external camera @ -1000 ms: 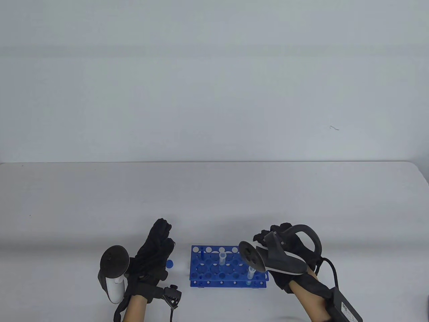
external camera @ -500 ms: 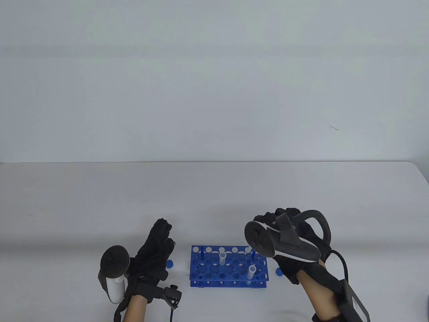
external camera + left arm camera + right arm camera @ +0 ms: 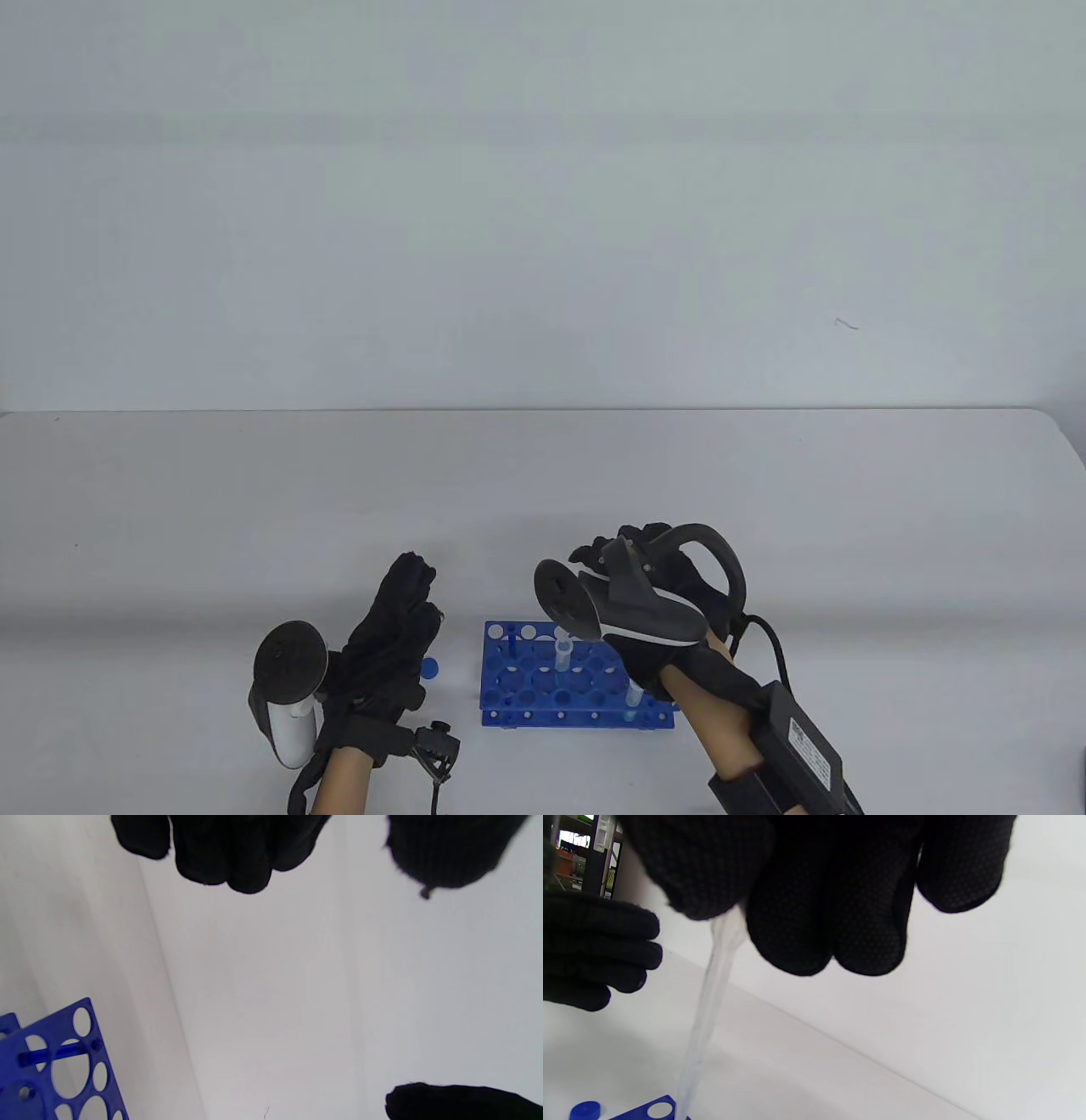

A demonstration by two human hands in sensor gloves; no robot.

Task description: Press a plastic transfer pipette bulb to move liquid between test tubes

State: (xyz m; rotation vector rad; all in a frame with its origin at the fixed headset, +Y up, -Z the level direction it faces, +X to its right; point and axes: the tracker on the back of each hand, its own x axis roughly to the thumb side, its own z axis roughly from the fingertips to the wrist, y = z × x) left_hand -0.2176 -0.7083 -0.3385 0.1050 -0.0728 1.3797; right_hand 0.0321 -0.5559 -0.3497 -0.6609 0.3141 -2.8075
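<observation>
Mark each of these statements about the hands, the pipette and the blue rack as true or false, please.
1. The right hand grips a clear plastic transfer pipette. True.
2. The blue plastic test tube rack holds two clear tubes. True.
3. The left hand holds a test tube. False: it holds nothing and lies left of the rack.
4. A small blue cap lies on the white table between left hand and rack. True.
5. The pipette tip points up. False: it points down toward the rack.

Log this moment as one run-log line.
right hand: grips pipette, tip down over blue rack | left hand: idle beside rack, holds nothing | two tubes in rack
</observation>
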